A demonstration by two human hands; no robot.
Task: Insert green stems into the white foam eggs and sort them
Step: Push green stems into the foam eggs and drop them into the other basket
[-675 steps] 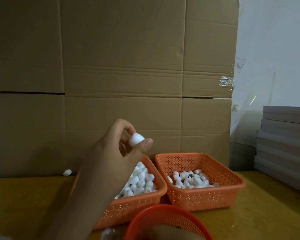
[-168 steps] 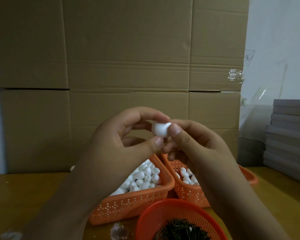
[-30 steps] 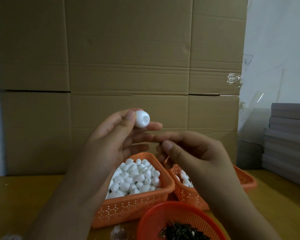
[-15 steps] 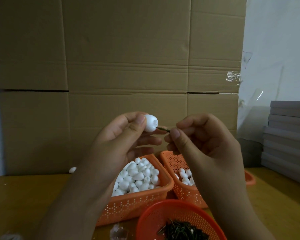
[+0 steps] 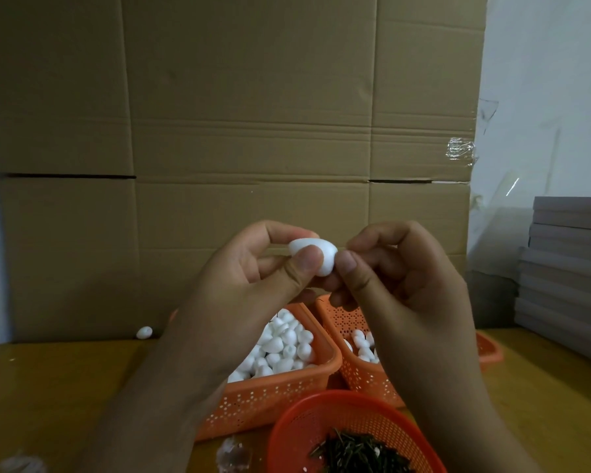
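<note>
a white foam egg is pinched by the left hand above two orange baskets, while the right hand is held with fingertips pinched together against the egg's end; no stem can be made out between them. loose foam eggs fill the left basket. the right basket is largely hidden behind the right wrist. dark green stems are heaped in a round red basket, cut off at the bottom edge.

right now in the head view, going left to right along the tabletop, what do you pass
loose foam egg → left orange basket full of white foam eggs → right orange basket holding fewer eggs → stack of grey boards
</note>
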